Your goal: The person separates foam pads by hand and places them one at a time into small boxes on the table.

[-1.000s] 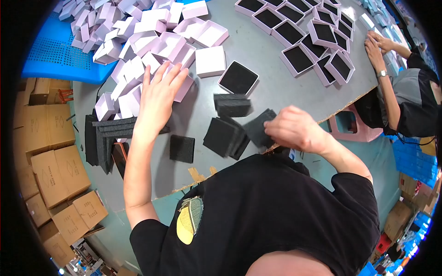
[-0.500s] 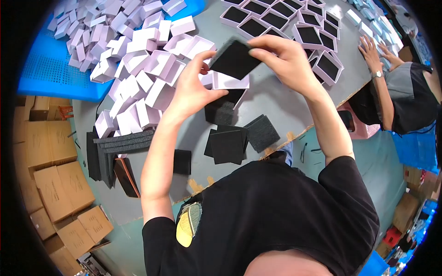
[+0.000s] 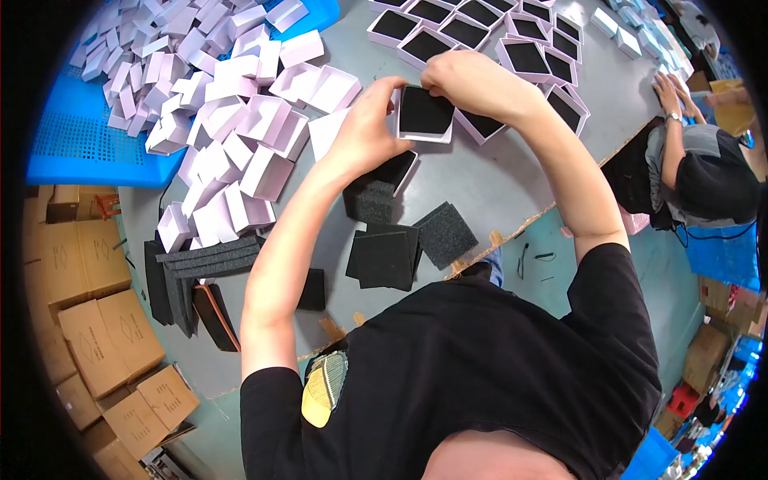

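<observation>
head view: lilac box (image 3: pixel 432 138) is up between both hands over the tabletop (image 3: pixel 512 180), black foam square (image 3: pixel 426 112) sitting in it. left hand (image 3: pixel 364 130) has the box's left side, fingers curved round, thumb near the near-left corner. right hand (image 3: pixel 474 84) is at the far edge, fingers bunched narrow; tips partly hidden, so can't tell if they grip foam, box wall, or just press. another foam-filled box (image 3: pixel 406 173) lies just below the left thumb, part covered. loose foam squares (image 3: pixel 388 258) stacked nearer the body, grey foam piece (image 3: pixel 446 234) touching at their right. empty boxes (image 3: pixel 268 120) heaped left, by blue crate (image 3: pixel 88 148). filled boxes (image 3: pixel 464 32) grouped beyond the right hand.
</observation>
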Action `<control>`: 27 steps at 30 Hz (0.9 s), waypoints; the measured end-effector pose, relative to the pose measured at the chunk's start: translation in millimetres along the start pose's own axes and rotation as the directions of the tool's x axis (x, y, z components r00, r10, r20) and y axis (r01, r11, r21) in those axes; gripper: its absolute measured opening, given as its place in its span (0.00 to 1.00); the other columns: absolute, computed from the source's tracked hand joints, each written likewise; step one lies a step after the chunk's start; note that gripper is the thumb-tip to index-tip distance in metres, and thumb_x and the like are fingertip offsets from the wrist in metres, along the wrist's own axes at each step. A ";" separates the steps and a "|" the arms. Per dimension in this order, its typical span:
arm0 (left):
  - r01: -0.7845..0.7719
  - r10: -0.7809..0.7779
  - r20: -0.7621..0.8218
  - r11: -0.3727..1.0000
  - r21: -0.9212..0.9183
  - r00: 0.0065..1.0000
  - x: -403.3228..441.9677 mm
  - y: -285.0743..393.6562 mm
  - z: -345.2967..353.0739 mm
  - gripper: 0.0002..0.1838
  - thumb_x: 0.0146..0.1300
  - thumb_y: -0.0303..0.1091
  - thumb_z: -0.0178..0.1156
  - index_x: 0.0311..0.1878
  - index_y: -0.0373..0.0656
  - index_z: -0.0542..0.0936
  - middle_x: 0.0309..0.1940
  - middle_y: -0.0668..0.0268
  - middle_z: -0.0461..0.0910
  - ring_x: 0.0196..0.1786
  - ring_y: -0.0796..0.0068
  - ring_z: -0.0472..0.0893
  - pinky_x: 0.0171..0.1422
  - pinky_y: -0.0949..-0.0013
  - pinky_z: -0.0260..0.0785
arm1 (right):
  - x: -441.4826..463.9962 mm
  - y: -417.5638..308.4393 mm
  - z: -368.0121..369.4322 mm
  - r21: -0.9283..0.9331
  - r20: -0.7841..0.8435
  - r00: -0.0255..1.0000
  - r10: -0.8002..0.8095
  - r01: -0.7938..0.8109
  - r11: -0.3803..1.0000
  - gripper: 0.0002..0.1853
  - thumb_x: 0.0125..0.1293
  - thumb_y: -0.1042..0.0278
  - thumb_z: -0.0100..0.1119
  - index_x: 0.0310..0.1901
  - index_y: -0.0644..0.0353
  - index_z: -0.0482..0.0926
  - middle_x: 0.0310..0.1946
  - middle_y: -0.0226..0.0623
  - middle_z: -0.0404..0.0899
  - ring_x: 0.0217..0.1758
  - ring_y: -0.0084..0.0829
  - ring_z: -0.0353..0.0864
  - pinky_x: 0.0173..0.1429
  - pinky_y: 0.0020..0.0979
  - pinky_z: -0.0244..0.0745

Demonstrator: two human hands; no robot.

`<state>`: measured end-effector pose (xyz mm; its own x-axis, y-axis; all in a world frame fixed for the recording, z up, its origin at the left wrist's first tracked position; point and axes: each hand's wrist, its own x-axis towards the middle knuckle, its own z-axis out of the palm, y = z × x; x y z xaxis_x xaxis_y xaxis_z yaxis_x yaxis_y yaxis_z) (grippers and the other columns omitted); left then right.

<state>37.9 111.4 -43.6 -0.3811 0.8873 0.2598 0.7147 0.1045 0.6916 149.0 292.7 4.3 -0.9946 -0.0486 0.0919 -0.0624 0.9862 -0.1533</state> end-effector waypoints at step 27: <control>0.104 -0.204 0.180 0.887 0.450 0.962 -32.9 -31.6 -61.5 0.45 0.40 0.27 0.75 0.67 0.42 0.68 0.55 0.52 0.76 0.60 0.49 0.74 0.65 0.52 0.67 | -138.2 -91.1 54.2 0.276 -0.131 0.935 -0.331 0.355 0.893 0.25 0.52 0.64 0.70 0.53 0.59 0.78 0.46 0.36 0.77 0.47 0.39 0.78 0.50 0.40 0.74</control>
<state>-8.3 51.3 -32.5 -0.4068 0.9134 -0.0126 0.8583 0.3869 0.3371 287.7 201.0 -47.8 -0.8981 -0.3508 0.2652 -0.4314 0.8201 -0.3759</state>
